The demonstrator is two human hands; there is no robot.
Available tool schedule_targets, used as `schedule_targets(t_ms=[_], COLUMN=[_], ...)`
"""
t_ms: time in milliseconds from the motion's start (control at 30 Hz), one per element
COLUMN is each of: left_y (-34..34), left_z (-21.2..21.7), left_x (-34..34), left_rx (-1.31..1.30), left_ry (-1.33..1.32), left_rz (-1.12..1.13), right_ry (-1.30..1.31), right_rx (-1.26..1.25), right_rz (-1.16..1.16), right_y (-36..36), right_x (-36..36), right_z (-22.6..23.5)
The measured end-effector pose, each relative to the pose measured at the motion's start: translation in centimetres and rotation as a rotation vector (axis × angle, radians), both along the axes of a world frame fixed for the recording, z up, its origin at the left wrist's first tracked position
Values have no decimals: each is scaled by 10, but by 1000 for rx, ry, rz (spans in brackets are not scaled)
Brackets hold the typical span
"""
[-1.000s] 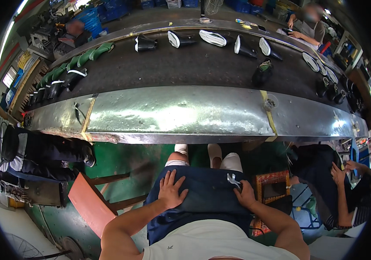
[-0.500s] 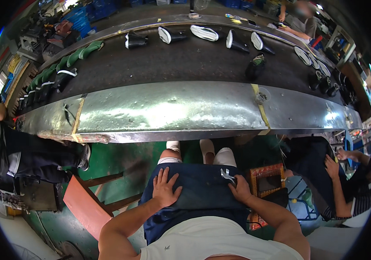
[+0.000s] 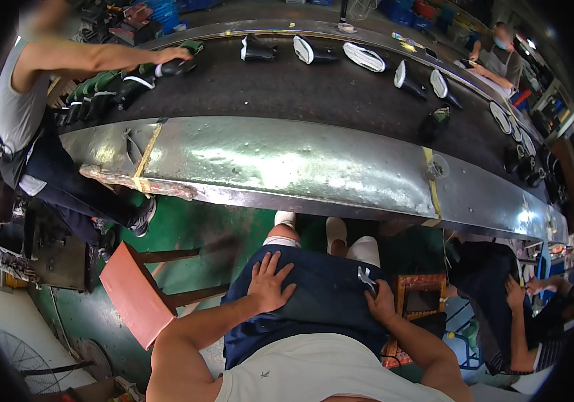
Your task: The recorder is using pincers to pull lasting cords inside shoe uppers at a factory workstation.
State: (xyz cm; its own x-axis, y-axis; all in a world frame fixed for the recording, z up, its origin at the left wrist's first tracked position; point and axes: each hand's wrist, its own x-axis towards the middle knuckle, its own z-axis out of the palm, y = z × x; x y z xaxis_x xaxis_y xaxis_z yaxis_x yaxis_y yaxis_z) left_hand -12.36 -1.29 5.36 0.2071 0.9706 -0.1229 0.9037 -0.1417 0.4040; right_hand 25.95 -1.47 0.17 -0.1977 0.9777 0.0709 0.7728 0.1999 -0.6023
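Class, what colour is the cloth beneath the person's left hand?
The cloth under the left hand is dark navy blue, best seen in the head view.

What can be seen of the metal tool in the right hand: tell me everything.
The metal tool looks shiny and silver-grey, with a forked, plier-like head. It points away from the body, leaning slightly left, over the navy cloth on the lap. The right hand grips its rear part, mostly hidden; whether the head touches the cloth is unclear.

One silver-headed tool point(image 3: 367, 277) — two yellow tape strips point(image 3: 148, 154), one clear cup point(image 3: 438, 167).
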Motion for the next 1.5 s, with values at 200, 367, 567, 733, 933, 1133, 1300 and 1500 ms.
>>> schedule_targets(t_ms=[200,367,567,733,933,1133,1300,1500], left_y=[25,137,332,497,651,736,746,657], left_z=[29,136,176,151,93,98,101,166], left_x=[-13,-72,-147,-197,-207,-180,-158,-164], left_rx=[-254,-798,-68,31,336,279,291,15], left_ry=[39,-707,-1206,-1186,-794,-790,-861,-1653], left_rz=[-165,-282,261,665,751,944,933,688], right_ry=[-8,-25,-34,-102,-258,-246,-214,-230], right_rx=[-81,-129,-230,-305,-352,-334,-546,-205], right_rz=[-28,-4,3,-11,19,195,201,150], right_y=[2,11,41,79,127,135,128,141], right_x=[-1,-1,-3,-4,-9,18,14,-11], right_z=[6,0,11,21,24,-17,-17,-4])
